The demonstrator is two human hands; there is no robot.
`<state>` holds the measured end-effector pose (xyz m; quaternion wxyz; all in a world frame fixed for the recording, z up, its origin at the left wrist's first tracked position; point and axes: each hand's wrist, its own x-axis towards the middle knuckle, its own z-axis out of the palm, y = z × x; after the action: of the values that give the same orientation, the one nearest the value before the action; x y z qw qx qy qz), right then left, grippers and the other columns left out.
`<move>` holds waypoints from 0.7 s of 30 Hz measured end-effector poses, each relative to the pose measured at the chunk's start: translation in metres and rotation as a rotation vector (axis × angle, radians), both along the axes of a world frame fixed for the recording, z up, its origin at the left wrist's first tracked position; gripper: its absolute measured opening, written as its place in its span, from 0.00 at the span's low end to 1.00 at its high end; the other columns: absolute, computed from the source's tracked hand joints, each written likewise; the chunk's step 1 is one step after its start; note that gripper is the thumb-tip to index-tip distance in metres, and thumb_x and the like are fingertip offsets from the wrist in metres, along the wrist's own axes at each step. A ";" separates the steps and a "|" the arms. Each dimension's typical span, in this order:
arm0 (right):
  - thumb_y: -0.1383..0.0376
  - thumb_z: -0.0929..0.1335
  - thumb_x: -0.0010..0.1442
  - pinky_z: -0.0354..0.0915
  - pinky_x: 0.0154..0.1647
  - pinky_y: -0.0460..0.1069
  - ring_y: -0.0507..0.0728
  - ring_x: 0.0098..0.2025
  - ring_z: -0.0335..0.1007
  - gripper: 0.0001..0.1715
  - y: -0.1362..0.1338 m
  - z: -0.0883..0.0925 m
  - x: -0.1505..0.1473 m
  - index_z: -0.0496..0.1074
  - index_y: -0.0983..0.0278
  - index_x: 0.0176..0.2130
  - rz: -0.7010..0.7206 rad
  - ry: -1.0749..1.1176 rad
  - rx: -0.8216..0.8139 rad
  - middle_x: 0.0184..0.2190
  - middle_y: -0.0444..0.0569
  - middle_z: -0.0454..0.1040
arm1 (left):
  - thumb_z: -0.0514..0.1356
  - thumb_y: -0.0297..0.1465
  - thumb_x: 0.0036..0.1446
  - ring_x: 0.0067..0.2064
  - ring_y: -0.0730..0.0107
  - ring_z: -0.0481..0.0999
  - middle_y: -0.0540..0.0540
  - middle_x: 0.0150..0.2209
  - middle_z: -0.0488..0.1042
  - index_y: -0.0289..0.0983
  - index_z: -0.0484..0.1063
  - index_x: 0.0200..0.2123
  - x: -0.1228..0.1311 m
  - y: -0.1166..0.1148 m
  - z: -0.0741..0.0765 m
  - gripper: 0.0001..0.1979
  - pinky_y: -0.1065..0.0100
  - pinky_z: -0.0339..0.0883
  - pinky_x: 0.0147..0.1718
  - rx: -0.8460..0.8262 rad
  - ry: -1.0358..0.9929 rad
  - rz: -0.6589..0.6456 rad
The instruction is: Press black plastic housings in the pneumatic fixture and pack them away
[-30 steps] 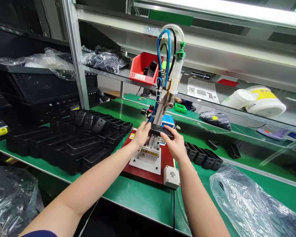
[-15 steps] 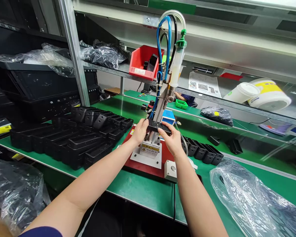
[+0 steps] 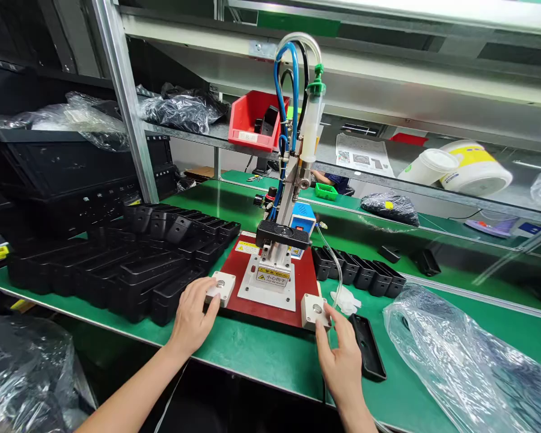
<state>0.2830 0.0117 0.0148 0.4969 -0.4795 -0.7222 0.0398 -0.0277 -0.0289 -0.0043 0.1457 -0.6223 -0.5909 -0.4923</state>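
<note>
– Left hand (image 3: 193, 317), how placed?
– At the left button box (image 3: 221, 287), by its near left side, half open, thumb spread from the fingers, nothing in its grip. Touching or just beside: can't tell.
– And right hand (image 3: 342, 356)?
– At the near right corner of the right button box (image 3: 314, 312), thumb and forefinger parted about that corner, nothing held. Pressing or not: can't tell.
– The ribbed black part (image 3: 270, 233)?
– Out of both hands, crosswise on top of the metal fixture (image 3: 276, 258), between the boxes but farther back, above the red base (image 3: 305, 279).
– Close by?
– Right of the right hand, a shallow black tray (image 3: 366, 344) on the green bench (image 3: 252, 349); behind that, a crumpled white wad (image 3: 346, 300).
– Farther out?
– To the left, black housings (image 3: 117, 264), packed close; to the right, a shorter row (image 3: 363, 276), then a clear plastic bag (image 3: 451, 349). Behind the fixture, a blue box (image 3: 303, 212); higher, a syringe (image 3: 312, 129).
– On the shelf?
– A red bin (image 3: 267, 143) with black pieces inside.
</note>
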 end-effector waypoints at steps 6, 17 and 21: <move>0.64 0.64 0.64 0.69 0.50 0.60 0.61 0.50 0.70 0.16 -0.024 0.001 0.021 0.69 0.61 0.51 -0.029 -0.080 0.130 0.46 0.53 0.74 | 0.56 0.28 0.60 0.55 0.54 0.70 0.36 0.52 0.71 0.37 0.65 0.52 -0.007 -0.003 -0.015 0.16 0.52 0.64 0.54 0.019 0.148 -0.021; 0.52 0.58 0.56 0.69 0.41 0.61 0.66 0.35 0.75 0.28 -0.005 0.004 0.188 0.78 0.67 0.37 -0.667 -0.121 -0.392 0.34 0.60 0.79 | 0.58 0.30 0.58 0.54 0.47 0.71 0.32 0.53 0.71 0.35 0.67 0.53 -0.006 -0.001 -0.016 0.19 0.46 0.63 0.54 0.040 0.168 -0.034; 0.56 0.60 0.54 0.68 0.44 0.60 0.66 0.39 0.75 0.24 0.017 0.003 0.196 0.78 0.67 0.38 -0.606 -0.191 -0.398 0.37 0.59 0.79 | 0.59 0.30 0.58 0.54 0.47 0.71 0.33 0.54 0.70 0.36 0.66 0.54 -0.006 -0.001 -0.019 0.20 0.47 0.63 0.54 0.038 0.158 -0.026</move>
<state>0.4794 0.0288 0.0176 0.3135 -0.7602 -0.5690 -0.0143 -0.0336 -0.0298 -0.0233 0.1974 -0.6638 -0.5600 -0.4547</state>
